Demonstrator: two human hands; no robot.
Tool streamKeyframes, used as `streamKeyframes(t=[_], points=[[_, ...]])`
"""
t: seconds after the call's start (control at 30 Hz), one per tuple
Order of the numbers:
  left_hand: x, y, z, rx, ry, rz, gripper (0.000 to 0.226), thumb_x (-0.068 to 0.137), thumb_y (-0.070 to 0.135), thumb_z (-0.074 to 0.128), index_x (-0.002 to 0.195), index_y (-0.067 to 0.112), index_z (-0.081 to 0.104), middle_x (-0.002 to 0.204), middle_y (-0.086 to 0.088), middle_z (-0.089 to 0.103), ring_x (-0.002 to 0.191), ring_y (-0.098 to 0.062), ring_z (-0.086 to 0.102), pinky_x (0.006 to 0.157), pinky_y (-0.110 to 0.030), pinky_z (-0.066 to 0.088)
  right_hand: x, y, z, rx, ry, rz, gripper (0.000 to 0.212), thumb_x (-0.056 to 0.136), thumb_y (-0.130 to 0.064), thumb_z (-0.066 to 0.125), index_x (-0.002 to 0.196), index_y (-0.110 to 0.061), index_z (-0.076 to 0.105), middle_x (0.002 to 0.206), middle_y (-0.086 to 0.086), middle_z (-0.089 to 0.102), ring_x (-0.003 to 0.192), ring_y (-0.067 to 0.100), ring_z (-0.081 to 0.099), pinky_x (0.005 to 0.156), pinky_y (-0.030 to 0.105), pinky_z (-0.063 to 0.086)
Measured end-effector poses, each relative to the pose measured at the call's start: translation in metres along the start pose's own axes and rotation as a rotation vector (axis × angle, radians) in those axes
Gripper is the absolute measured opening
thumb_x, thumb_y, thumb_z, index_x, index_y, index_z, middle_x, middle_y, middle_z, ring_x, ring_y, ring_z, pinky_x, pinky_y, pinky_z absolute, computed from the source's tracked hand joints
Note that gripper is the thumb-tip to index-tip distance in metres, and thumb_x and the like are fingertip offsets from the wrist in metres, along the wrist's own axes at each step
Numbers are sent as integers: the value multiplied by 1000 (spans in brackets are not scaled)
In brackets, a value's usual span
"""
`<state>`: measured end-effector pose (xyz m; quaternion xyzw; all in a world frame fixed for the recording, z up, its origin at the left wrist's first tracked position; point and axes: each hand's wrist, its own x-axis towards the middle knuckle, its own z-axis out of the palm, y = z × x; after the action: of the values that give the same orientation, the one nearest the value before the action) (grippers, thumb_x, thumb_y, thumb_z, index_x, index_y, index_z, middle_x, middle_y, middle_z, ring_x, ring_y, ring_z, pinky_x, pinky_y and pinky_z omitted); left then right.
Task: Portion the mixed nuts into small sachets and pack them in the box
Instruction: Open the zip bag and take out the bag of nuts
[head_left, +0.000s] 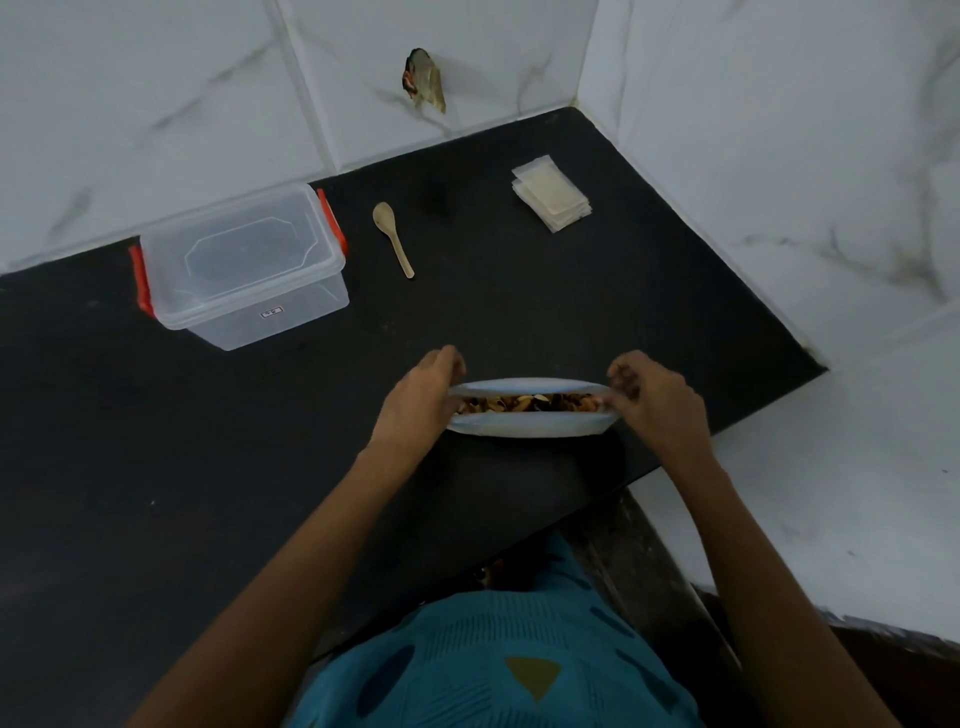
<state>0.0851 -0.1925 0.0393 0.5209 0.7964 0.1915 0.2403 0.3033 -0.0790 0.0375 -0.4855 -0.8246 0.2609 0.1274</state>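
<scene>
A white bag of mixed nuts (524, 425) stands on the black counter near its front edge, its mouth pulled open so the nuts (530, 402) show inside. My left hand (423, 397) pinches the bag's left end and my right hand (654, 402) pinches its right end. A stack of small clear sachets (551, 193) lies at the back right. A clear plastic box (244, 267) with red clips and its lid on sits at the back left. A wooden spoon (393, 238) lies between the box and the sachets.
The black counter (156, 441) ends at a white marble-tiled wall behind and to the right; its right edge runs diagonally past the bag. A damaged spot (423, 79) marks the back wall.
</scene>
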Motion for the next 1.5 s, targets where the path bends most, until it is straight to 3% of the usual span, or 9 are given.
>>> streamKeyframes(t=[0.3, 0.47, 0.57, 0.67, 0.8, 0.97, 1.07, 1.27, 1.5], points=[[19, -19, -6, -198, -162, 14, 22, 94, 18, 50, 107, 7, 64, 103, -4, 53, 92, -11, 50, 77, -20, 41, 19, 2, -5, 344, -196, 71, 26, 82, 0, 62, 107, -9, 59, 87, 1, 63, 77, -4, 56, 67, 1, 43], [27, -24, -8, -596, -360, -167, 20, 96, 20, 47, 112, 17, 58, 104, -2, 60, 98, -11, 54, 80, -19, 44, 33, 6, -5, 608, -411, 382, 30, 88, -6, 56, 115, -16, 49, 96, 6, 61, 84, 8, 56, 69, 18, 46], [32, -25, -1, -915, -280, -315, 42, 93, 15, 52, 134, 21, 43, 111, 1, 56, 114, -13, 48, 101, -31, 39, 35, 11, 6, 945, -404, 598, 26, 91, -3, 49, 114, -15, 47, 97, 6, 54, 80, 14, 56, 60, 23, 54], [34, -22, 6, -1230, -181, -381, 41, 92, 7, 50, 130, 23, 46, 117, 2, 50, 104, -15, 54, 88, -30, 51, 33, 14, 17, 1266, -317, 745, 20, 92, 2, 44, 94, -17, 49, 82, 3, 57, 61, 10, 62, 49, 21, 53], [31, -25, 5, -1351, -230, -376, 41, 92, 1, 46, 126, 24, 46, 106, -5, 59, 92, -16, 58, 75, -27, 54, 26, 17, 19, 1592, -343, 754, 53, 45, 7, 82, 82, -17, 52, 71, 8, 69, 61, 16, 68, 57, 30, 57], [26, -24, 1, -837, -239, -349, 32, 93, 7, 48, 122, 21, 48, 118, -5, 51, 107, -15, 48, 80, -23, 43, 26, 11, 17, 1413, -292, 786, 24, 85, 7, 43, 89, -16, 49, 96, 10, 53, 83, 18, 55, 73, 29, 47], [19, -26, 1, -606, -44, -462, 25, 88, 24, 62, 109, 14, 52, 99, -1, 53, 89, -13, 53, 69, -21, 45, 21, 5, 14, 1019, -212, 732, 10, 89, 0, 51, 96, -6, 54, 98, 11, 55, 83, 15, 57, 70, 25, 48], [5, -20, 7, -728, -67, -582, 23, 91, 26, 56, 92, 4, 61, 80, -6, 60, 67, -11, 58, 55, -17, 51, 10, -7, 5, 785, -245, 825, 16, 86, -16, 63, 85, -1, 56, 84, 13, 60, 75, 18, 60, 62, 25, 52], [6, -16, 6, -1132, -100, -772, 10, 93, 22, 54, 89, 14, 60, 82, -1, 57, 70, -8, 49, 62, -19, 41, 9, -3, -1, 1160, -359, 925, 7, 90, -8, 53, 90, -3, 58, 86, 10, 59, 79, 17, 58, 52, 20, 56]])
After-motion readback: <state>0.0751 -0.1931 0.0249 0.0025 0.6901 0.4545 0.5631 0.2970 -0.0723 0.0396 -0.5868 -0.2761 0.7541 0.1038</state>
